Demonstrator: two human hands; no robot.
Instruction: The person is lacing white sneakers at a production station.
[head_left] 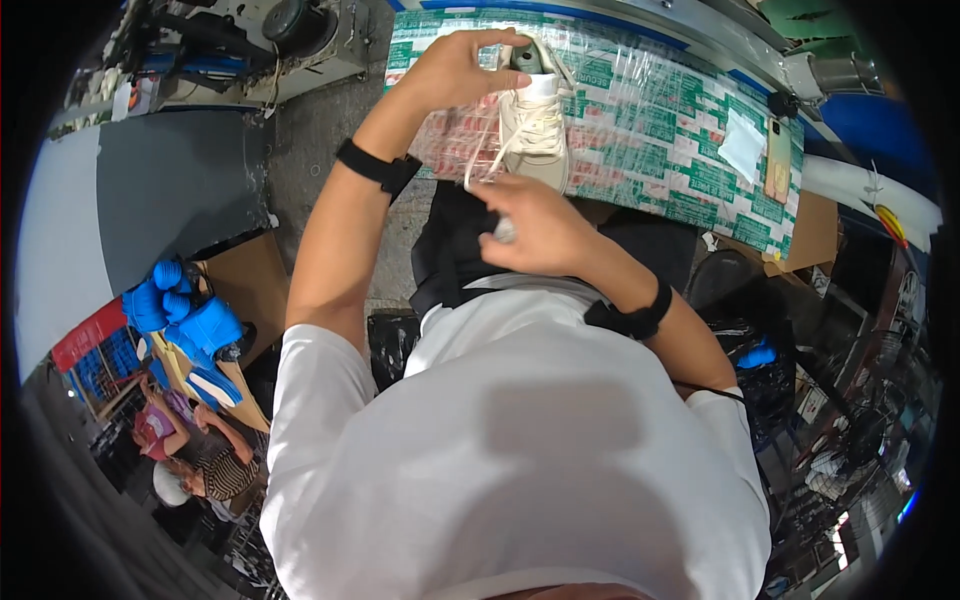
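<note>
A cream lace-up sneaker [538, 125] lies on the wrapped tabletop, its toe toward me and its heel at the far side. Thumb and index finger of my left hand [462, 70] hold the sneaker's collar from the left, with the thumb by the white tongue [538, 88]. A greyish-green insert or lining [527, 58] shows inside the opening. Left of the toe, a loose cream shoelace [484, 155] runs down to the fingertips of my right hand [540, 225]. That hand is curled and slightly blurred. Something small and whitish shows in its palm.
Green-and-white printed sheeting under clear film covers the table [650, 130]. A white packet [742, 146] and a phone [777, 160] lie at its right end. Blue wrapped bundles [190, 310] sit at the left, near a grey panel [185, 180]. Two other people are at lower left.
</note>
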